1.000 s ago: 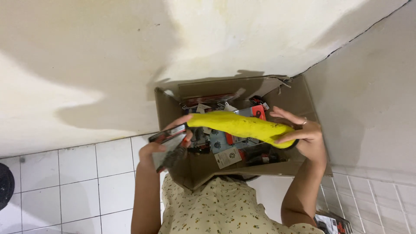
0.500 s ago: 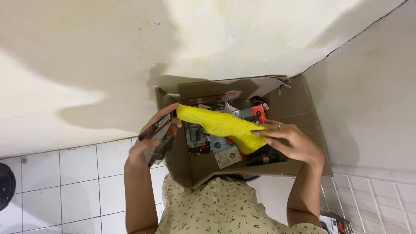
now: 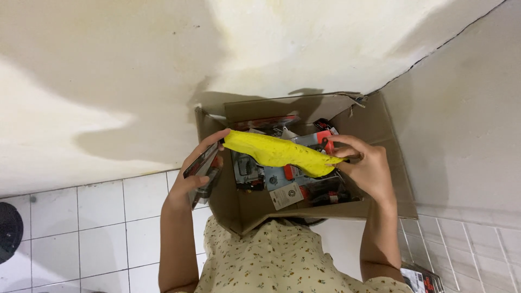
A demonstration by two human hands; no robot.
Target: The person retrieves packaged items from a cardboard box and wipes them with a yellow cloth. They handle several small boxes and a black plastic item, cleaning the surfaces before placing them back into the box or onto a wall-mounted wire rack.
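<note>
You get an evenly lit, fairly bright view with soft light, warm and slightly yellowish on the wall (image 3: 271, 49). A large diffuse shadow spreads across that wall from the upper left, and a darker one sits just behind the cardboard box (image 3: 304, 108). Inside the box the contents look dim and cluttered, hard to read. The yellow item (image 3: 282, 152) is vivid, not overexposed. You see no harsh glare; the floor tiles (image 3: 97, 228) show only a dull sheen. Focus is acceptable throughout, with slight softness on both hands.
</note>
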